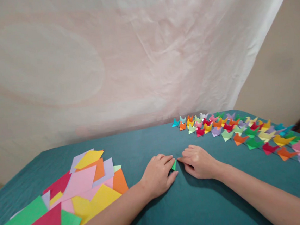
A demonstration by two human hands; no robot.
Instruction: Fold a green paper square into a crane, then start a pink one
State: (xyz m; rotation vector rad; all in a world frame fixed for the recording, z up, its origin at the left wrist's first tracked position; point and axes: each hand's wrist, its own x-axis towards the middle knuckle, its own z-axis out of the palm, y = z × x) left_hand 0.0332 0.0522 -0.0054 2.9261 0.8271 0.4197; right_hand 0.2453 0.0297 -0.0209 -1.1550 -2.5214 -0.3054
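Left hand (pixel 158 175) gripping a small green folded paper (pixel 174 165) on teal cloth (pixel 152 140), right hand (pixel 198 161) just beside, fingers curled, index extended, paper birds (pixel 240 139) farther right.

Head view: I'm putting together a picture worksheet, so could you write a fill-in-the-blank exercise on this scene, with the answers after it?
1. The small paper at the left hand is ____ in color.
2. The loose sheets lie on the ____ side of the table.
3. The hand nearer the paper birds is the person's ____ one.

Missing words: green; left; right.
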